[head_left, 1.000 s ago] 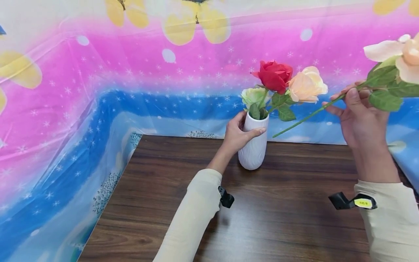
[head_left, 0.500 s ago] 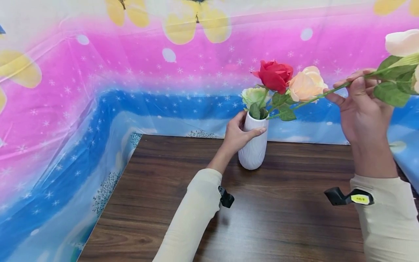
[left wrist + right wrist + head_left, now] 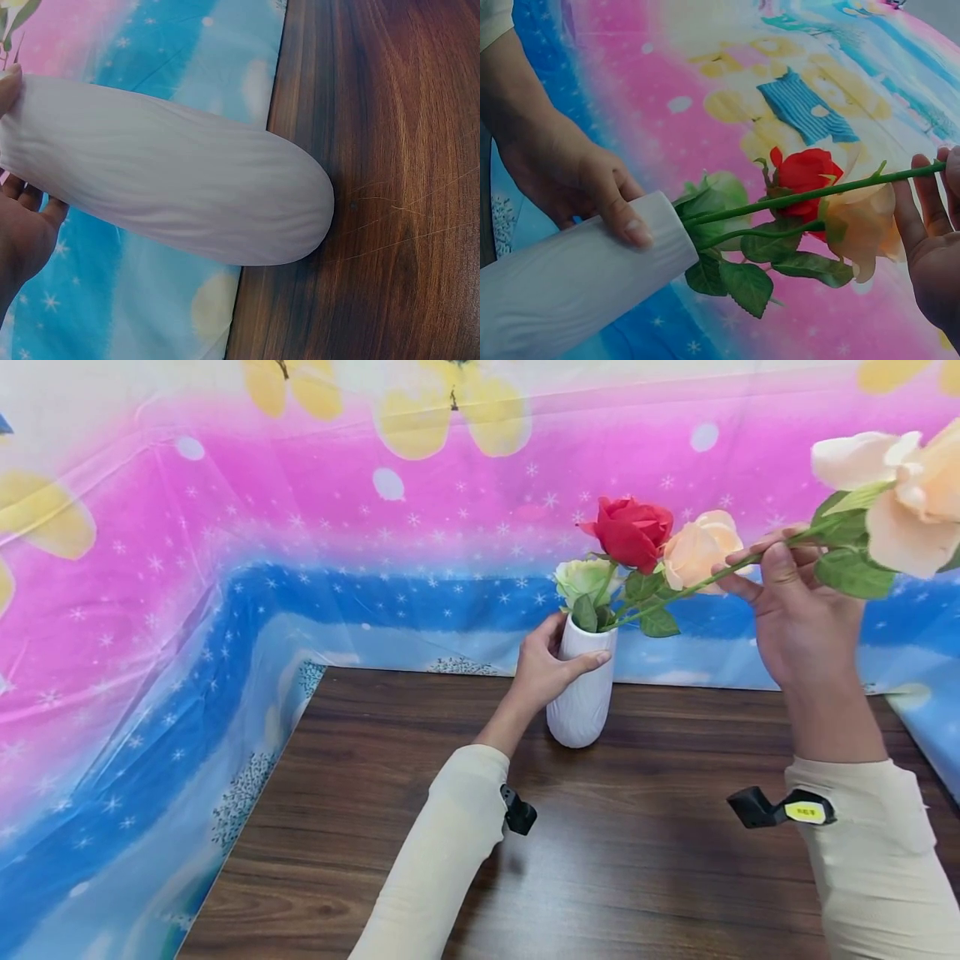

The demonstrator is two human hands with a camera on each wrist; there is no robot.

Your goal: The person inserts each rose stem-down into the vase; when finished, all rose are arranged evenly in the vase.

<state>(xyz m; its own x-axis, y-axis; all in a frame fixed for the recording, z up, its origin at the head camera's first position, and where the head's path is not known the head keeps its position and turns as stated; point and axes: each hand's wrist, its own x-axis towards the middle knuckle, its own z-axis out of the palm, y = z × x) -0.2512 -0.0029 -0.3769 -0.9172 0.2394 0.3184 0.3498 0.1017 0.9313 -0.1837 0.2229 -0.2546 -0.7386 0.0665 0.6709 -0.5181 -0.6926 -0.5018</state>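
A white ribbed vase [image 3: 581, 697] stands upright on the table near its back edge. My left hand [image 3: 546, 664] grips it just below the rim, thumb across the front. In the vase are a red rose [image 3: 628, 533], a pale green rose [image 3: 585, 580] and a peach rose [image 3: 699, 553]. My right hand [image 3: 810, 610] pinches the green stem [image 3: 817, 190] of another peach rose [image 3: 911, 497], whose bloom is up at the right. That stem slants down leftward, its lower end at the vase mouth; the right wrist view shows it passing at the rim.
A dark wood-grain table [image 3: 637, 860] lies under the vase. Behind it and at the left hangs a pink and blue cloth [image 3: 315, 518] with butterflies and snowflakes. Both wrists carry small black cameras.
My right hand has come leftward with the peach rose. Its stem end, first outside and right of the vase, is now at the vase mouth. My left hand stays on the vase.
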